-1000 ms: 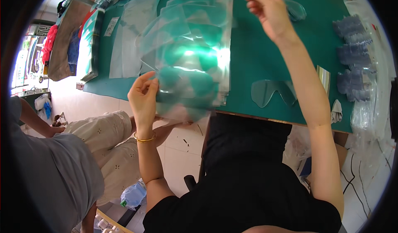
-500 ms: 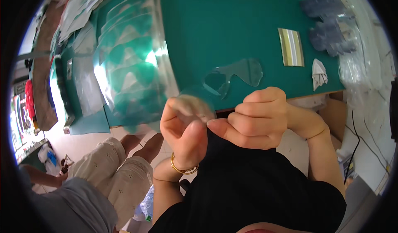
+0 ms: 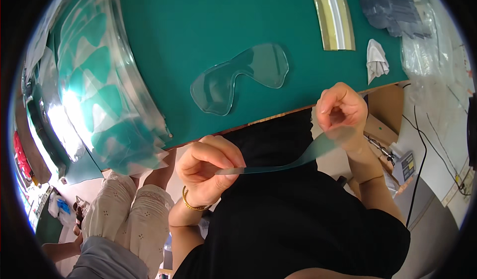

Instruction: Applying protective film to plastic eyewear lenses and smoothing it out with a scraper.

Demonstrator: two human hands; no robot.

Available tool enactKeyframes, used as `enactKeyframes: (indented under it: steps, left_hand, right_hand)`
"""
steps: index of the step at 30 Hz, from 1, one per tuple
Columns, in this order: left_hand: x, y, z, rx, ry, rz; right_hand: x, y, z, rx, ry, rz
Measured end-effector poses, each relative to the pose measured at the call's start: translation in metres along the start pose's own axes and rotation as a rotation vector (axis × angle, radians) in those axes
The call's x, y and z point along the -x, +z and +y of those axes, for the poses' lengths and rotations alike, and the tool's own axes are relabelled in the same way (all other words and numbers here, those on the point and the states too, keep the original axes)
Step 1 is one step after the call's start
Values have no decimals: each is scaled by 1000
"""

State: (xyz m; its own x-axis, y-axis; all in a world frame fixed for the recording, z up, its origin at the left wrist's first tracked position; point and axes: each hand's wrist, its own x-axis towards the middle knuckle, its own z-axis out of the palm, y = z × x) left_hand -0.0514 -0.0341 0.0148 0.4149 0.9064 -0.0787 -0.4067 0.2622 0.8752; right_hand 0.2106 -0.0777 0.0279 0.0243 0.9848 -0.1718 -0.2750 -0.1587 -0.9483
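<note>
Pinched between the thumb and fingers of my left hand (image 3: 206, 167) is one end of a clear, curved goggle lens (image 3: 298, 160), seen nearly edge-on over my black shirt. Its far end overlaps the lower part of my right hand (image 3: 343, 109). The fingers of that hand are curled closed, thumb toward index; whatever they hold cannot be made out. A second clear goggle lens (image 3: 213, 87), with a nose notch, lies flat on the green table (image 3: 164, 35) beyond my hands.
Overlapping clear plastic sheets with lens shapes (image 3: 97, 87) cover the table's left side. At the right are a gold-and-silver striped flat piece (image 3: 334, 21), a crumpled white cloth (image 3: 377, 62), dark translucent plastic pieces (image 3: 392, 11) and clear plastic wrap (image 3: 425, 55). A person's legs (image 3: 146, 219) stand at my left.
My hands have moved apart, and the held lens now shows clearly between them. The view has shifted, so the table lens appears farther left and larger.
</note>
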Motion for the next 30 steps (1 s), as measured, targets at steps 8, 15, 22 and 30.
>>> enactKeyframes:
  steps: [8,15,22,30]
  left_hand:
    - [-6,-9,-2,-62,-15,-25]
    - [-14,-29,-2,-177,135,-230]
    - [-5,-31,-6,-246,200,-233]
    - [-2,-29,0,-366,214,-110]
  right_hand:
    - [-8,-3,-1,58,92,53]
    - [-10,-24,2,168,-17,-59]
    - [-12,-28,10,290,-118,-128]
    - [-18,-20,5,371,-112,-91]
